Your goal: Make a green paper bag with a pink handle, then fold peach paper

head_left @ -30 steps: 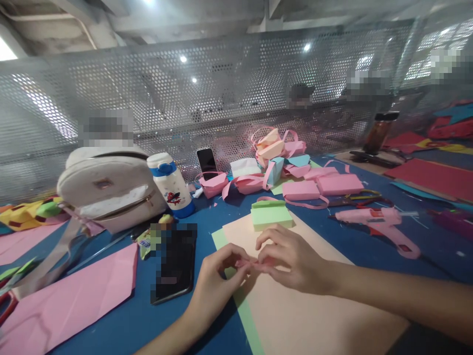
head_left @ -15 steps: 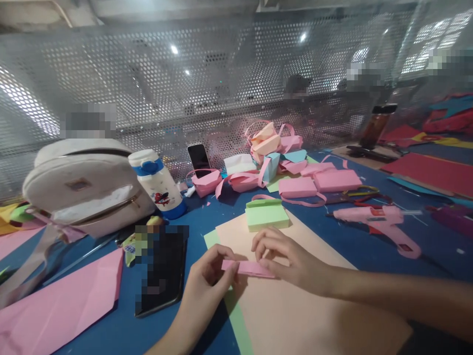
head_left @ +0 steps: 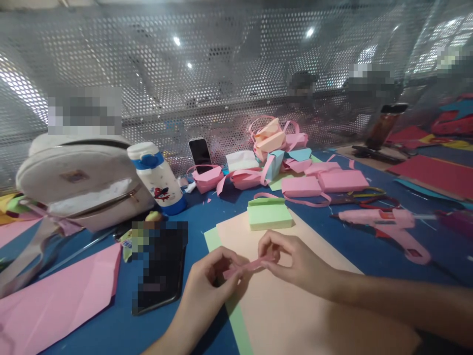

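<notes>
Between my two hands is a narrow folded strip of pink paper (head_left: 253, 265), tilted up toward the right. My left hand (head_left: 214, 276) pinches its left end between thumb and fingers. At the strip's right end, my right hand (head_left: 291, 259) grips it with thumb and fingertips. Both hands are over a peach paper sheet (head_left: 295, 305), which lies on a light green sheet (head_left: 236, 320). Just beyond my fingers sits a small light green paper box (head_left: 269, 216) with a raised flap at its back.
A pink glue gun (head_left: 391, 222) lies right, near scissors (head_left: 369, 195). Pink paper bags (head_left: 301, 186) and other folded pieces pile up behind. Left are a dark phone (head_left: 162, 266), a pink sheet (head_left: 66, 296), a bottle (head_left: 158, 180) and a backpack (head_left: 84, 182). A perforated metal panel (head_left: 229, 64) stands behind.
The pink strip has turned from nearly level to slanting, its right end lifted and edge tilted. My right hand has moved slightly right and closed on that end. The view has shifted a little.
</notes>
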### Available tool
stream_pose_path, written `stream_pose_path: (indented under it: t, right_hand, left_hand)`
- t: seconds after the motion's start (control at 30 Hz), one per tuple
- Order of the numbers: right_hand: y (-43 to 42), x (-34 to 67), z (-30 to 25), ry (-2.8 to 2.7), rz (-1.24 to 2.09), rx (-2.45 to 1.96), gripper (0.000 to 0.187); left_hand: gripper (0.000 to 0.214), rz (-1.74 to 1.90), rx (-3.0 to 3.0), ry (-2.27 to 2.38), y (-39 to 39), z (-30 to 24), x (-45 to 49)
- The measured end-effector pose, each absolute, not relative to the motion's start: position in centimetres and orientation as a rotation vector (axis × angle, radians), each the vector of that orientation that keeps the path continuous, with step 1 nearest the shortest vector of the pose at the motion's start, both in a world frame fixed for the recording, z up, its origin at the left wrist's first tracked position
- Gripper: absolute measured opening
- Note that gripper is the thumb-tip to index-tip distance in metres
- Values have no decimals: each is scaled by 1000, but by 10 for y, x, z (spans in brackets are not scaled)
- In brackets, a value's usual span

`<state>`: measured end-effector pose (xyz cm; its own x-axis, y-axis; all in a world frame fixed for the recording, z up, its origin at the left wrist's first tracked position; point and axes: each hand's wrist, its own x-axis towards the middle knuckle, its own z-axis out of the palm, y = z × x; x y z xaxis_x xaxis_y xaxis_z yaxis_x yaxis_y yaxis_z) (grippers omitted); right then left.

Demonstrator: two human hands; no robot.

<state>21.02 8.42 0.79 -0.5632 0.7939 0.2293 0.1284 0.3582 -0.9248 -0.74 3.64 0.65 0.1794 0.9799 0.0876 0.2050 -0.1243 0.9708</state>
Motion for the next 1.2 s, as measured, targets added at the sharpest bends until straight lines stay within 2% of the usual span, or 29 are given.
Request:
stream_pose_path:
  t: [0.37, 0.8, 1.2]
  right_hand:
    - [80, 208, 10, -1981, 1168, -784, 7]
    - [80, 206, 12, -2110, 1040, -872, 13]
    - [80, 205, 10, -2136, 1002, -870, 7]
  left_hand:
    - [23, 977, 1586, 1272, 37, 14, 4]
    - [11, 968, 1646, 1269, 38, 13, 5]
    - [20, 968, 1655, 1320, 37, 12, 11]
